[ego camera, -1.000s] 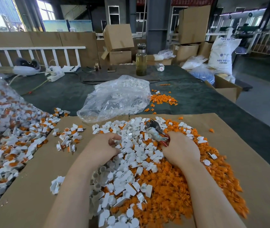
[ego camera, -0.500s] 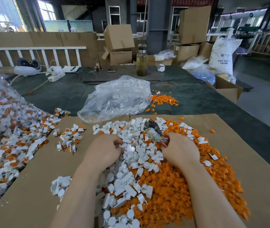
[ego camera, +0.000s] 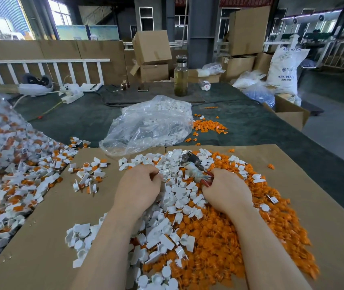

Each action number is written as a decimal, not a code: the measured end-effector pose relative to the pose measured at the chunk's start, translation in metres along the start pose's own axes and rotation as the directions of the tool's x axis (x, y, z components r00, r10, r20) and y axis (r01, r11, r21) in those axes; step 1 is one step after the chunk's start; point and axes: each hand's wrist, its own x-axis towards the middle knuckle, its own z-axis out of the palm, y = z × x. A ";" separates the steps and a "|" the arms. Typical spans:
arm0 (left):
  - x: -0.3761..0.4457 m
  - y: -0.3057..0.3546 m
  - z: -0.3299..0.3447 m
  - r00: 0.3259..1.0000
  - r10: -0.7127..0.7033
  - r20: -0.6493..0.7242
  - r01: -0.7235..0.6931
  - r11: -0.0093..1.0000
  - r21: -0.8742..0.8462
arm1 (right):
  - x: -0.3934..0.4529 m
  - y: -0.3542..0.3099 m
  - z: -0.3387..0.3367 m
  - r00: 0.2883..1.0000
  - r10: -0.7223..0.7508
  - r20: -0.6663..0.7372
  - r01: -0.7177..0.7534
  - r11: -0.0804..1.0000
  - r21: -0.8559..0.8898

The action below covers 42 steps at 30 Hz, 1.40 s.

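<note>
I see a tall glass bottle of yellowish liquid (ego camera: 181,78) far back; a crumpled clear plastic bag (ego camera: 148,124) lies nearer. A white printed sack (ego camera: 286,70) stands right.

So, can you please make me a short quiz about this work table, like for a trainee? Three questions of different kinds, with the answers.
1. True or false: the right hand grips a red-handled tool.
2. Which pieces lie around the left hand?
A) white pieces
B) blue pieces
C) black pieces
3. Short answer: what tall thing stands on the table behind the clear bag?

Key
1. True.
2. A.
3. A bottle of yellowish liquid.
</note>
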 end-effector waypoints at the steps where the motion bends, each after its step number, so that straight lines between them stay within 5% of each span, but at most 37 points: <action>1: 0.000 0.002 0.001 1.000 0.005 -0.002 -0.005 0.999 -0.032 | 0.000 -0.001 -0.001 1.000 0.006 -0.001 -0.006 1.000 0.007; 7: -0.005 0.016 0.003 0.998 -0.042 0.041 0.053 0.944 -0.326 | 0.000 0.000 -0.002 0.996 0.052 -0.072 -0.046 0.996 0.079; 11: -0.009 0.029 0.004 0.990 -0.106 0.092 0.140 0.797 -0.588 | 0.000 -0.003 -0.006 0.993 0.021 -0.115 0.024 0.927 0.373; 14: -0.009 0.039 0.005 0.976 -0.153 0.156 0.217 0.605 -0.766 | -0.001 -0.011 -0.011 0.993 0.017 -0.119 0.066 0.755 0.652; 18: -0.010 0.042 0.007 0.963 -0.214 0.164 0.251 0.485 -0.838 | -0.006 -0.017 -0.017 0.991 0.003 -0.137 0.107 0.607 0.787; 24: -0.010 0.046 0.005 0.946 -0.282 0.158 0.238 0.279 -0.930 | -0.011 -0.023 -0.017 0.968 -0.072 -0.241 0.241 0.539 0.807; 34: -0.012 0.049 0.005 0.959 -0.257 0.118 0.201 0.329 -0.923 | -0.015 -0.032 -0.011 0.915 -0.047 -0.400 0.326 0.668 0.669; 42: -0.016 0.055 0.003 0.969 -0.236 0.070 0.161 0.393 -0.905 | -0.015 -0.033 -0.011 0.903 -0.019 -0.428 0.339 0.644 0.686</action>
